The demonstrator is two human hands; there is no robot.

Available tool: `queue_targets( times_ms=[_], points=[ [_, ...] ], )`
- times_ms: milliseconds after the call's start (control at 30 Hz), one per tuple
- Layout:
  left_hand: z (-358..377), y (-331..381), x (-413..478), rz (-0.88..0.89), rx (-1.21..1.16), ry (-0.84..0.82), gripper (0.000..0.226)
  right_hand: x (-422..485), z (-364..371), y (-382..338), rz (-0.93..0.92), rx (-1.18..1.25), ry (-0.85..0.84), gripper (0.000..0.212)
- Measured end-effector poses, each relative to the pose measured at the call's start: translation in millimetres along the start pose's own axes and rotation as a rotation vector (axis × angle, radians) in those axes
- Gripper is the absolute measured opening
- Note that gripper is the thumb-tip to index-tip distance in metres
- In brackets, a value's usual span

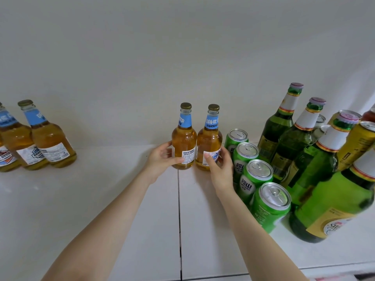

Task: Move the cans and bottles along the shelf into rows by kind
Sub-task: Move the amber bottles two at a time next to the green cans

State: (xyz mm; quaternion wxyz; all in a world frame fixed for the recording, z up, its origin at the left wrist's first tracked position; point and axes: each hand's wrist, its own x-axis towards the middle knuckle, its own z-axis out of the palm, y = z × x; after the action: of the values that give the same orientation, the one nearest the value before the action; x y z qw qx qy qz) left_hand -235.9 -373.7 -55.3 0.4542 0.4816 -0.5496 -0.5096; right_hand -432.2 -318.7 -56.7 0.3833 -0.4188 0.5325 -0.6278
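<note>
Two clear bottles of amber drink with blue neck labels stand side by side at the middle of the white shelf. My left hand grips the left amber bottle near its base. My right hand grips the right amber bottle the same way. Just to the right, a row of several green cans runs from back to front. Further right stand several tall green bottles with white neck labels.
Three more amber bottles of the same kind stand at the far left by the back wall. Yellow cans sit behind the green bottles at the far right. A seam runs front to back through the shelf.
</note>
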Motion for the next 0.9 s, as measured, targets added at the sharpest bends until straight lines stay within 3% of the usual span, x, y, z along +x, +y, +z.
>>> queue_targets(
  times_ms=[900],
  points=[
    [16.6, -0.1, 0.1, -0.007, 0.038, 0.059, 0.079, 6.5, 5.6, 1.5, -0.03, -0.033, 0.029, 0.059]
  ],
)
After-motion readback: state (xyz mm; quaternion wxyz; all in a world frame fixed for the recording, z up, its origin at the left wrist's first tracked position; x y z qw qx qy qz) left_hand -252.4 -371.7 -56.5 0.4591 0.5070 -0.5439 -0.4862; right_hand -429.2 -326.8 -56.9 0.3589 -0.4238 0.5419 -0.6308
